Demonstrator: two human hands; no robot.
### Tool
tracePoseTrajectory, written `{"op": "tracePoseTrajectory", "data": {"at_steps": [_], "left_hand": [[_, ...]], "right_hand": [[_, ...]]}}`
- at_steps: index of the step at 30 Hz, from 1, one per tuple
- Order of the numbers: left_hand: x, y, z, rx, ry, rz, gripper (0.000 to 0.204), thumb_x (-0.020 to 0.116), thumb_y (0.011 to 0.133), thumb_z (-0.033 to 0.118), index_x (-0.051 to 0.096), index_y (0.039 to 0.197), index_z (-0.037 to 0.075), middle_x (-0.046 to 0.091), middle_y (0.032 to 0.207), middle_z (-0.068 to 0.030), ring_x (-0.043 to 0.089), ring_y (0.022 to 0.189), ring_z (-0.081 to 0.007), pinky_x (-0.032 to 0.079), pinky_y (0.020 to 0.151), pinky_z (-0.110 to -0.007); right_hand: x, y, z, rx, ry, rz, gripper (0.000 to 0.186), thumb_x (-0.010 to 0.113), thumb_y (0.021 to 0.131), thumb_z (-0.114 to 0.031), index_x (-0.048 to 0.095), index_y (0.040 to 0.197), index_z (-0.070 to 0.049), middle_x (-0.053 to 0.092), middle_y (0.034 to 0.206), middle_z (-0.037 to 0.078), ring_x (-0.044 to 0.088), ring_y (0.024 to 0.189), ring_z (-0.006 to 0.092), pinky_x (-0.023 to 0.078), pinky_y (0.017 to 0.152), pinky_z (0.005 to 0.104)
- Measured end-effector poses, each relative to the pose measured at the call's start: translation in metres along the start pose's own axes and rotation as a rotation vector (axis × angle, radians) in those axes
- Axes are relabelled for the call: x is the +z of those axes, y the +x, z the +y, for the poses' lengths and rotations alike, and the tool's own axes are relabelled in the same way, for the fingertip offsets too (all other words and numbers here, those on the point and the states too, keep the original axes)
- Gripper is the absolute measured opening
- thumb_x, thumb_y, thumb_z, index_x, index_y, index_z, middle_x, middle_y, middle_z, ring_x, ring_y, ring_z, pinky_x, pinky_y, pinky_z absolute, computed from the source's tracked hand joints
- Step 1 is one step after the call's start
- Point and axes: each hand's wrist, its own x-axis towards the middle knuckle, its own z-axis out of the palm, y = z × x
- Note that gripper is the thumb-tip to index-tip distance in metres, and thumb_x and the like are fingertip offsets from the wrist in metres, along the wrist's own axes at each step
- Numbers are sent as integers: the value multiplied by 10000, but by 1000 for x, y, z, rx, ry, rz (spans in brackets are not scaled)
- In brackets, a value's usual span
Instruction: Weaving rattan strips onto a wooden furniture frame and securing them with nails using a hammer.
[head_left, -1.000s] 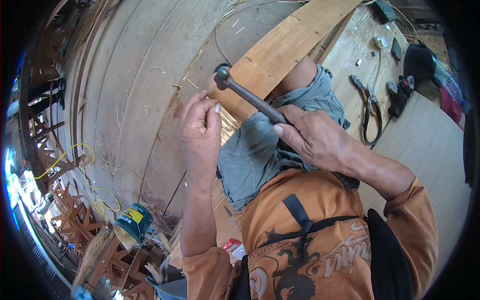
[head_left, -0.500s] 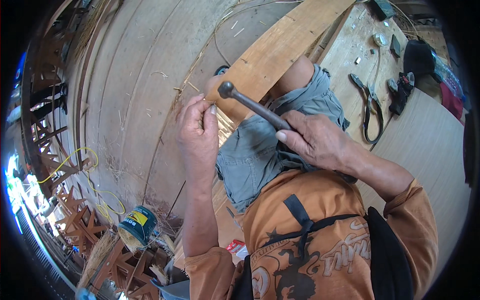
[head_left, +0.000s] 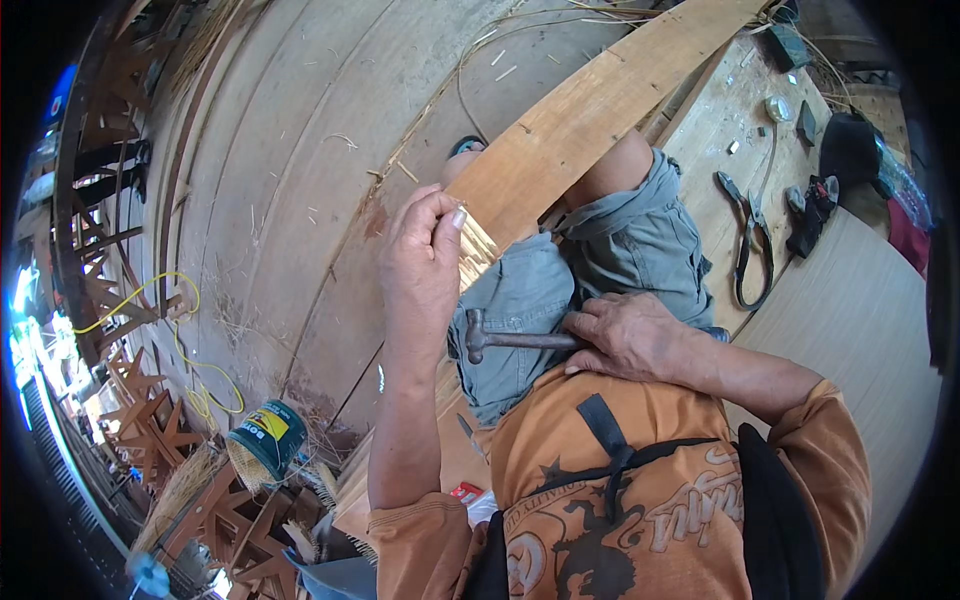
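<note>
My right hand [head_left: 635, 338] grips a hammer [head_left: 525, 341] by its handle; the tool lies low across my lap, its metal head over my left thigh. A long wooden board [head_left: 555, 125] slants from my knees to the far right, with several small nail-like marks along it. At its near left corner, my left hand [head_left: 420, 250] is closed, thumb against bent fingers. What sits in this pinch is too small to make out. Pale narrow strips [head_left: 478, 245] show beside the thumb, at the board's near end.
On the wooden bench to the right lie pliers [head_left: 752, 240] with dark handles and a dark block [head_left: 785, 47]. A green bucket [head_left: 268, 440] stands at lower left, near brown star-shaped pieces [head_left: 145, 430] and a yellow cord [head_left: 190, 330]. Wood scraps dot the floor [head_left: 330, 110].
The hammer has dropped from above the board's near end to my lap, its head turning. My left hand stays at the corner, uncovering more of the pale strips. The whole view has shifted slightly.
</note>
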Motion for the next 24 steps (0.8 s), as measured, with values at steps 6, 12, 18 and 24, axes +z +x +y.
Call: {"op": "tracePoseTrajectory", "data": {"at_steps": [6,12,18,24], "left_hand": [[-3,0,6,-4,-15,-23,123,589,890,70,578,980,-13,609,1133,-155,601,983,-285,477,846,-357],[-3,2,6,-22,-14,-59,114,586,889,64,562,964,-18,606,1123,-161,598,973,-293,473,844,-362],[-6,1,5,-22,-39,-76,109,576,892,58,554,969,-16,600,1134,-164,598,975,-294,472,847,-364],[-9,2,13,-34,-4,-95,116,569,892,57,546,976,-20,596,1129,-164,594,973,-304,471,851,-366]], "right_hand": [[-26,30,-1,-89,86,435,278,632,858,-271,584,1009,-42,583,883,130,596,813,322,504,676,393],[-13,6,-12,82,70,-18,337,594,872,-302,568,1032,-7,604,894,173,610,884,341,499,761,420],[0,-9,-5,199,238,-96,359,588,871,-295,567,1071,3,609,954,200,603,945,352,486,804,417],[-5,-11,-4,139,235,-82,328,605,860,-269,590,1073,-20,621,956,176,614,902,351,500,771,418]]}}
